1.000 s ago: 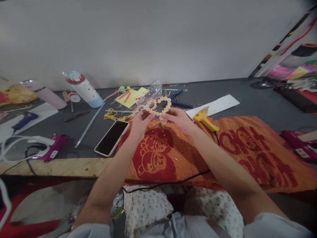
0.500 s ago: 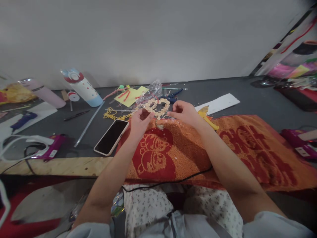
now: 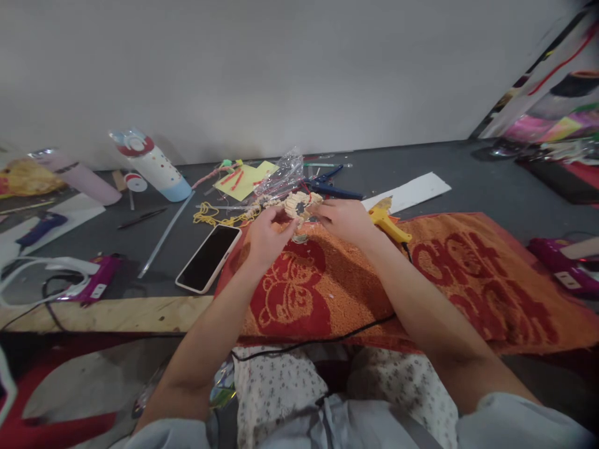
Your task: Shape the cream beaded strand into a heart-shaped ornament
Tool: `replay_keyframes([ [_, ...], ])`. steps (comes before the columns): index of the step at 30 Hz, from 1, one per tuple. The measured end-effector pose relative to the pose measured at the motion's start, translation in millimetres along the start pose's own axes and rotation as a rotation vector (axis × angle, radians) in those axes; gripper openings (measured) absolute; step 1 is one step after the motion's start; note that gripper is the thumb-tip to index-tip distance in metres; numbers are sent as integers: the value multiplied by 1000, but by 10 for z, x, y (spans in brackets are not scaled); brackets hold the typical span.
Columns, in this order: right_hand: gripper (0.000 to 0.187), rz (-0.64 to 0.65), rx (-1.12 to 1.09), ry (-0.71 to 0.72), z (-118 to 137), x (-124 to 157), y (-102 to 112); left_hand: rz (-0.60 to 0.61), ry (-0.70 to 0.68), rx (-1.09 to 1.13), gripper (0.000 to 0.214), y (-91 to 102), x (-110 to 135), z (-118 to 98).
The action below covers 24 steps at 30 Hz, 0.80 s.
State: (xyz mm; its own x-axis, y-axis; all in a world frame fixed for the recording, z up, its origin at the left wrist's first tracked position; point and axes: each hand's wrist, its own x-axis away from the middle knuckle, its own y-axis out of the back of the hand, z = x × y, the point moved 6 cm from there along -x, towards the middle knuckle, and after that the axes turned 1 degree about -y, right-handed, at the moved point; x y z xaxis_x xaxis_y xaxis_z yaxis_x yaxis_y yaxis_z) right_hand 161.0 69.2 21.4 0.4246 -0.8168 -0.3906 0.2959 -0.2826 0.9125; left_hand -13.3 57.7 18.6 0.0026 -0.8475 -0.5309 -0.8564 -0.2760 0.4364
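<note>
A cream-coloured, knobbly loop [image 3: 296, 199], like a small wreath, is held up over the back edge of an orange and red towel [image 3: 355, 280]. My left hand [image 3: 269, 236] grips its left and lower side between thumb and fingers. From the right, my right hand [image 3: 344, 219] pinches its other edge, its fingertips partly hidden by the hand. Just right of that hand a yellow hot glue gun [image 3: 392, 224] lies on the towel. Blue-handled pliers [image 3: 334, 187] lie behind the hands. Yellow cord [image 3: 215, 215] is tangled left of the loop.
A phone [image 3: 209, 259] lies at the left of the towel. Further left are a white-and-blue bottle [image 3: 161, 168], a pink bottle [image 3: 84, 179] and a purple power strip [image 3: 100, 280]. Yellow paper [image 3: 243, 181], crumpled clear plastic [image 3: 286, 171] and a white board [image 3: 412, 193] lie behind. A black cable [image 3: 318, 343] crosses the front.
The cream loop has turned and tilted, so its two openings no longer show as before. My right hand has moved left onto it. More of the glue gun and pliers shows.
</note>
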Motion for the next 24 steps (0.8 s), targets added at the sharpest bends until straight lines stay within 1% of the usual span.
replay_keyframes([
  [3,30,-45,46,49,28,16,2,-14,-29,-14,22,9,10,-22],
  [7,30,-129,79,110,68,37,3,-21,-26,4,24,14,7,-15],
  [13,31,-234,90,196,97,61,17,-19,79,125,23,2,-1,66],
  [15,32,-287,70,202,90,68,50,-14,110,180,23,-4,-9,94],
  [17,32,-350,32,174,65,75,109,-20,143,240,25,-1,-22,123],
  [20,31,-445,-50,65,-27,85,233,-28,210,340,29,-6,-43,174],
  [24,27,-561,-231,-90,-267,101,378,-45,329,537,33,-51,-46,250],
])
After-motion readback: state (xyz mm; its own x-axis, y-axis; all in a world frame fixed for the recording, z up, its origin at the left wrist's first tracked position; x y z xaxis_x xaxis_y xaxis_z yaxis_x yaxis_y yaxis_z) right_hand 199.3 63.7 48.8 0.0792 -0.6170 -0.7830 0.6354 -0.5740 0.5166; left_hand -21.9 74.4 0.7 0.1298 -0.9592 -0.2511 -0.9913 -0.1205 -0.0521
